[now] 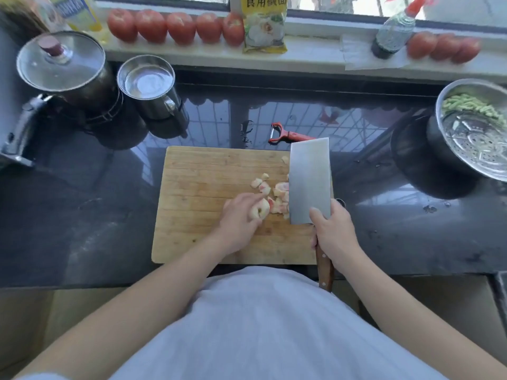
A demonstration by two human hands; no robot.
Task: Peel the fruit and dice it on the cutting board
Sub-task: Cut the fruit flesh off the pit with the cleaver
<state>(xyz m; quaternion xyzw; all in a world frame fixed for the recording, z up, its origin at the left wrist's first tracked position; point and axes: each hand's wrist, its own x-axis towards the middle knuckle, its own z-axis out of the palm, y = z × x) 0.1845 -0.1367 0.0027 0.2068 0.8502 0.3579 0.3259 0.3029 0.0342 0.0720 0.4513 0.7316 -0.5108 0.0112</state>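
Observation:
A wooden cutting board (197, 187) lies on the dark counter in front of me. My left hand (239, 220) holds a pale peeled fruit piece (259, 212) down on the board with curled fingers. Several diced pieces (274, 192), pale with pink edges, lie just beyond it. My right hand (333, 234) grips the wooden handle of a cleaver (310, 179). Its broad blade stands upright at the right side of the dice, with its edge down near the board.
A red peeler (285, 133) lies behind the board. A lidded pot (61, 64) and a steel mug (148, 83) stand at the back left. A steel bowl (472, 127) of greens sits at the right. Tomatoes (175, 27), a yellow bag (264, 23) and a bottle (393, 34) line the sill.

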